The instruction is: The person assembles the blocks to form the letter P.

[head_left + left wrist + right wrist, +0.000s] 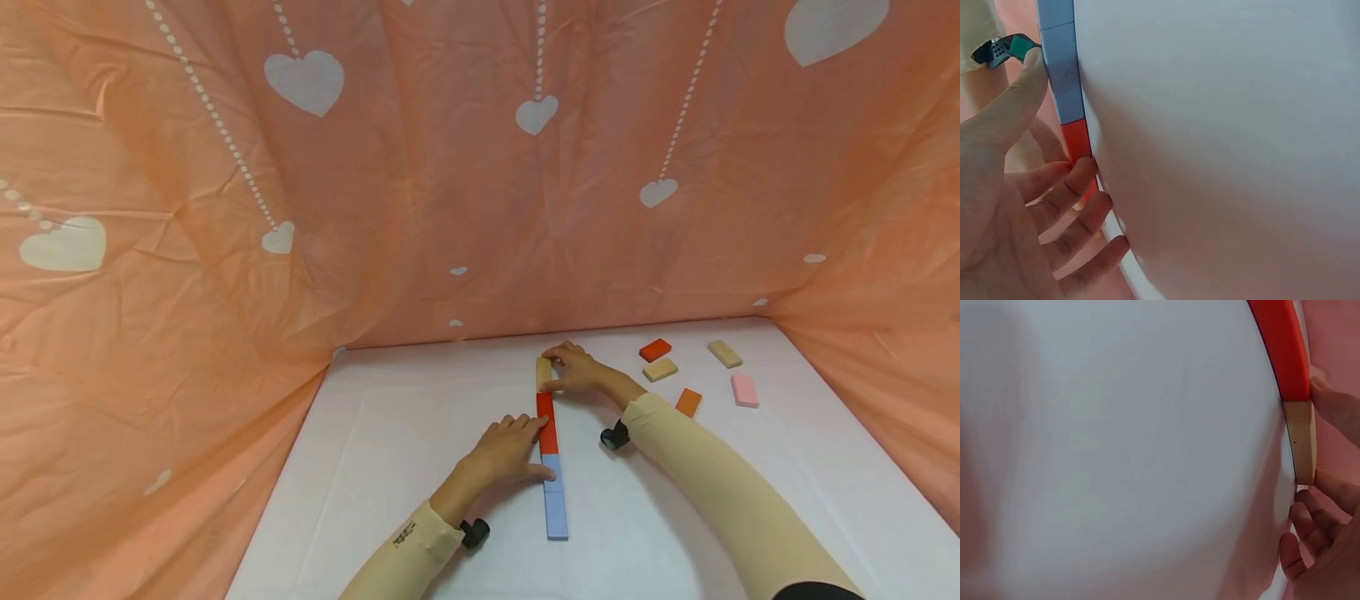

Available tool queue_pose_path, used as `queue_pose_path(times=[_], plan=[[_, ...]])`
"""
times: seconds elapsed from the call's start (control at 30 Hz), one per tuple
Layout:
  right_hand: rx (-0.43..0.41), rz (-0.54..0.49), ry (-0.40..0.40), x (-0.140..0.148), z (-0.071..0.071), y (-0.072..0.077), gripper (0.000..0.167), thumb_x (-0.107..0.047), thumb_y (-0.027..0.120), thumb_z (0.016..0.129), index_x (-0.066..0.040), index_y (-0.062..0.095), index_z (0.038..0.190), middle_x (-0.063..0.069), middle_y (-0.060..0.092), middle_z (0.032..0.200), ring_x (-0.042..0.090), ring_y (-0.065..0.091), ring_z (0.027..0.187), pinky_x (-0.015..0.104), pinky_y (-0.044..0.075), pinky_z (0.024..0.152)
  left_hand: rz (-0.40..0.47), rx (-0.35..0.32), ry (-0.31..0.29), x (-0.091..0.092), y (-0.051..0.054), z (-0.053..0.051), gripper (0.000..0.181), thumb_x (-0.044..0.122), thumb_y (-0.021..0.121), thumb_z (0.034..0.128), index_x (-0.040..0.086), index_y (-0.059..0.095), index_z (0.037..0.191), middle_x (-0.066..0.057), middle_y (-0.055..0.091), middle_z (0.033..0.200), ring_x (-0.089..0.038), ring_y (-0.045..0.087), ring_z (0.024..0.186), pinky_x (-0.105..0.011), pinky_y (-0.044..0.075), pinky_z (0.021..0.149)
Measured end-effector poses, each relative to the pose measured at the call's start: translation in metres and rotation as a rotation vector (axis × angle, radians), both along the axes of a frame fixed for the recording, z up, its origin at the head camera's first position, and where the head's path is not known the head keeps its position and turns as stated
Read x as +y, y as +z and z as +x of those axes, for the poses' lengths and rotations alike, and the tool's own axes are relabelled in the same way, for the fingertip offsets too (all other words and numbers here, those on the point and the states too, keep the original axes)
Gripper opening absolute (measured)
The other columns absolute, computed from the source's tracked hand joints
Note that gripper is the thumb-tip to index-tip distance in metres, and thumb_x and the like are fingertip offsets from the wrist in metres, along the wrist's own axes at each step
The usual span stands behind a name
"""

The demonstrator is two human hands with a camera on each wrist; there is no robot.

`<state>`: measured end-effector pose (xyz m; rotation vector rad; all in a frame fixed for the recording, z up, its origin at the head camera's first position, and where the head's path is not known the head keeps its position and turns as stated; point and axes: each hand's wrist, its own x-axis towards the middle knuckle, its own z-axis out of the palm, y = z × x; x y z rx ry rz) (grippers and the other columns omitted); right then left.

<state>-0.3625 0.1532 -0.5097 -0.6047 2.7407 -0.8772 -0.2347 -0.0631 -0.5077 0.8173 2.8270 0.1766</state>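
Observation:
A straight line of flat blocks lies on the white table: light blue blocks nearest, a red stretch beyond, and a tan block at the far end. My right hand grips the tan block between thumb and index finger, the index finger at its far end; the other fingers curl beyond it in the right wrist view. From the left side, my left hand touches the line, index fingertip at the red part and thumb on a blue block. Its remaining fingers are spread and loosely bent.
Loose blocks lie scattered at the back right: a red one, two tan ones, an orange one partly behind the right sleeve, and a pink one. An orange curtain with white hearts borders the table.

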Motion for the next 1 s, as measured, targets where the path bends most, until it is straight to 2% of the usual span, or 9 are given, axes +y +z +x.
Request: queue_pose_path(times=[0.33,0.5,0.73,1.0], plan=[[0.0,-0.002,-0.005,-0.001,-0.002,-0.005,0.076,-0.044,0.084,0.093,-0.007,0.057,0.153,0.022,0.052,0.149,0.044,0.047,0.137,0.065,0.04,0.115,0.014,0.003,0.0,0.0,0.002,0.002,0.087,0.061,0.078,0.0921,0.016,0.05,0.161,-0.005,0.061,0.152,-0.028,0.058,0.134,-0.046,0.049,0.111],[0.015,0.0,0.004,-0.001,-0.002,-0.007,0.075,-0.044,0.083,0.094,-0.009,0.056,0.154,0.021,0.051,0.15,0.043,0.046,0.139,0.065,0.039,0.116,0.05,-0.012,0.017,0.0,0.003,0.001,0.088,0.058,0.083,0.0893,0.015,0.051,0.159,-0.002,0.062,0.149,-0.026,0.059,0.13,-0.045,0.049,0.11],[0.023,-0.023,0.004,0.001,0.002,-0.008,0.076,-0.043,0.082,0.094,-0.009,0.054,0.156,0.024,0.05,0.152,0.046,0.045,0.14,0.068,0.035,0.116,0.062,-0.031,0.015,0.0,0.003,-0.002,0.094,0.06,0.084,0.087,0.016,0.047,0.162,0.003,0.067,0.131,-0.021,0.059,0.119,-0.043,0.049,0.104],[-0.003,-0.073,0.005,0.007,0.0,-0.013,0.079,-0.047,0.078,0.097,-0.012,0.047,0.161,0.023,0.051,0.153,0.046,0.044,0.144,0.07,0.032,0.118,0.041,-0.032,0.008,0.001,0.004,-0.004,0.094,0.06,0.083,0.0878,0.015,0.048,0.162,-0.001,0.064,0.145,-0.024,0.059,0.124,-0.044,0.049,0.106]])
